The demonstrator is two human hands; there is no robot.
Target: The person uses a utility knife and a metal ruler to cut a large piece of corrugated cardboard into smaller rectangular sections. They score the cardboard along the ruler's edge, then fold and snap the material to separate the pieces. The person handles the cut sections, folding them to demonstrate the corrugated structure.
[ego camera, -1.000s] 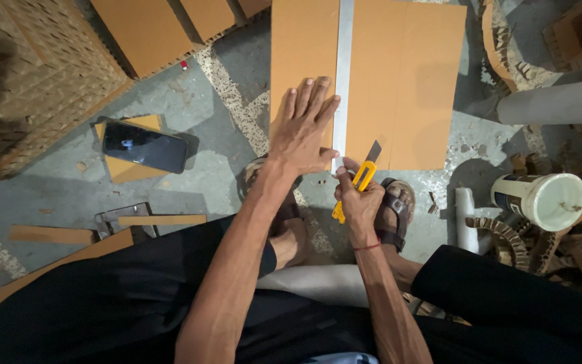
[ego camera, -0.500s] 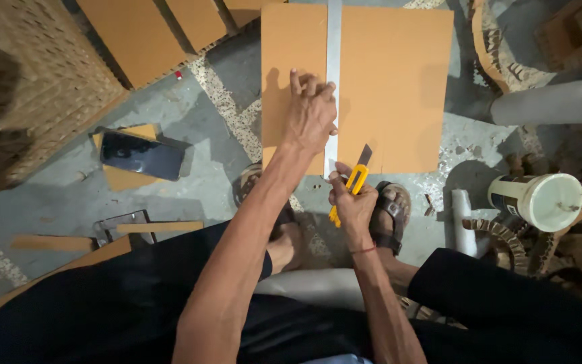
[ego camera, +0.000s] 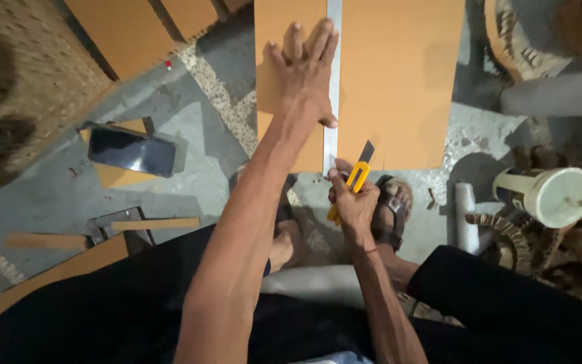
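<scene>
From the head view, the left hand (ego camera: 302, 77) lies flat with fingers spread, pressing a metal ruler (ego camera: 333, 87) onto an orange board (ego camera: 399, 81) that rests on the concrete floor (ego camera: 190, 168) just ahead of the person's sandalled foot (ego camera: 392, 205). The right hand (ego camera: 355, 202) is closed around a yellow utility knife (ego camera: 350, 185), its blade at the board's near edge beside the ruler. The board looks thin, stiff and light, likely to slide unless pinned; the knife is best held by its handle.

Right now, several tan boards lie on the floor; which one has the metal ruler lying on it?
The large board straight ahead, pressed by the left hand; the others lie bare.
</scene>
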